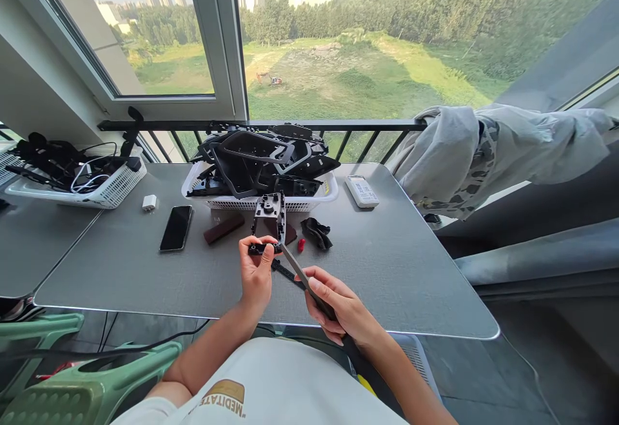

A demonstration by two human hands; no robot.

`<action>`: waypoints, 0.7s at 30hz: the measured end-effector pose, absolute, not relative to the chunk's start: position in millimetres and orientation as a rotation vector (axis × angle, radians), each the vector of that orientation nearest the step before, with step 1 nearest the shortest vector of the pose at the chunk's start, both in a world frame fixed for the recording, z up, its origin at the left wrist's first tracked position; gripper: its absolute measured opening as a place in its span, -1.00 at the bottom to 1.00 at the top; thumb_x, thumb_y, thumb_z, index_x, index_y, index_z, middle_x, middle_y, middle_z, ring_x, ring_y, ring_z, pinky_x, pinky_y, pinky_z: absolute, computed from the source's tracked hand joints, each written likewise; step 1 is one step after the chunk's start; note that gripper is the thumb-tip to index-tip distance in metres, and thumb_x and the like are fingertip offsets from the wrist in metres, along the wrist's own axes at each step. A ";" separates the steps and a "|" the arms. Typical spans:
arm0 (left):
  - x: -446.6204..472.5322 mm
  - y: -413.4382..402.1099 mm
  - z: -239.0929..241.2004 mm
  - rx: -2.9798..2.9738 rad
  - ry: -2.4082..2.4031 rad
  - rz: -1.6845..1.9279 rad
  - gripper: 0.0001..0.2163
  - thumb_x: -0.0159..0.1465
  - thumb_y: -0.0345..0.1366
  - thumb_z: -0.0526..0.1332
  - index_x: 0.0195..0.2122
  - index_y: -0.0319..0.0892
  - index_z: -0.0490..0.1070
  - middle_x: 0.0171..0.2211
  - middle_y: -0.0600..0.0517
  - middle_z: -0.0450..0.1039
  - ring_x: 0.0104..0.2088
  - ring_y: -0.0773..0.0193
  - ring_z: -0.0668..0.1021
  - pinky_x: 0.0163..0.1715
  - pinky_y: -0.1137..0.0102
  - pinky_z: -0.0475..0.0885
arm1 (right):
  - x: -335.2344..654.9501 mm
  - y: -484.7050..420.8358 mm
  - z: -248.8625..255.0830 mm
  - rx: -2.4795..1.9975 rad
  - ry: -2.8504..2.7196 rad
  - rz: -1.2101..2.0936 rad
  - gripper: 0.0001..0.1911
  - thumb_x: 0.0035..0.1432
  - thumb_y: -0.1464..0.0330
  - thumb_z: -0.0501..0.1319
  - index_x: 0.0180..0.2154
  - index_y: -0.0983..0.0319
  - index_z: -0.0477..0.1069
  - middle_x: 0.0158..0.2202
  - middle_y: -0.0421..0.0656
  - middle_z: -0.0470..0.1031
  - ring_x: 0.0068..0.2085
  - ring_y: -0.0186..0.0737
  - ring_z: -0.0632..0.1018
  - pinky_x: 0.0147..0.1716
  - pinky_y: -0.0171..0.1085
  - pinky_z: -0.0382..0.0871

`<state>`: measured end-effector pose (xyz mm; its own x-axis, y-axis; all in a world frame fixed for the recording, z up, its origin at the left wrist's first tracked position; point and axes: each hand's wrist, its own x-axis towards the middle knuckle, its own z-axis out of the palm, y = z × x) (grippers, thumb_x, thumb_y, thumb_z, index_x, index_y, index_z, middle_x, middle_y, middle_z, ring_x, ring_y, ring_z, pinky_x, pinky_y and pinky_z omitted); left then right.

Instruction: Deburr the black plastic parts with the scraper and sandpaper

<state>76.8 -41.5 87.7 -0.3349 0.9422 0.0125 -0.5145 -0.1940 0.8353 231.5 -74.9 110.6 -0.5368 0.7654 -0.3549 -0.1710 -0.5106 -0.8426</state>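
Note:
My left hand (255, 271) is closed around a black plastic part (269, 218) and holds it upright above the grey table (411, 270). My right hand (338, 306) is closed on a long grey tool (300, 273) like a file, and its tip rests against the lower edge of the part. A thin black strip (285, 272) lies on the table under the tool. A small red piece (300, 244) and a crumpled black item (316, 233) lie just beyond the hands.
A white basket (319, 200) heaped with black plastic frames stands behind the hands. A phone (176, 227), a dark red block (223, 227), a white charger (149, 202) and a remote (362, 191) lie around it. A second basket (104, 193) of cables sits left; grey clothes (483, 148) hang right.

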 end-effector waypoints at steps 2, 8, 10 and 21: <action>77.0 -41.7 86.1 0.688 0.933 1.731 -0.61 0.06 -0.11 0.45 -0.28 -0.07 0.26 -0.33 0.14 0.56 -0.30 0.42 0.56 -0.25 0.50 0.47 | 231.8 -74.7 111.9 -1.009 -1.064 2.069 -0.49 0.15 -0.08 0.19 -0.10 0.17 0.23 -0.68 -0.45 0.27 -0.79 -0.56 0.00 -0.86 -0.51 0.08; 77.0 -41.4 83.4 0.710 0.932 1.735 -0.63 0.09 -0.10 0.43 -0.27 -0.07 0.26 -0.31 0.12 0.55 -0.30 0.40 0.58 -0.26 0.47 0.47 | 232.8 -75.1 116.9 -0.983 -1.092 2.069 -0.47 0.14 -0.09 0.19 -0.09 0.17 0.23 -0.68 -0.45 0.26 -0.78 -0.56 0.00 -0.85 -0.50 0.09; 77.2 -41.2 83.0 0.712 0.924 1.733 -0.65 0.10 -0.11 0.42 -0.27 -0.07 0.26 -0.30 0.12 0.55 -0.31 0.40 0.58 -0.27 0.47 0.47 | 232.3 -75.1 117.6 -0.979 -1.090 2.061 -0.48 0.15 -0.09 0.19 -0.10 0.17 0.23 -0.68 -0.45 0.26 -0.78 -0.56 -0.01 -0.85 -0.50 0.10; 75.8 -40.5 81.3 0.772 0.908 1.794 -0.70 0.17 -0.11 0.37 -0.15 -0.02 0.35 -0.28 0.13 0.52 -0.28 0.44 0.53 -0.23 0.52 0.45 | 234.5 -77.2 118.0 -0.901 -1.110 2.109 -0.50 0.15 -0.09 0.20 -0.13 0.17 0.23 -0.68 -0.45 0.26 -0.78 -0.57 0.00 -0.85 -0.52 0.10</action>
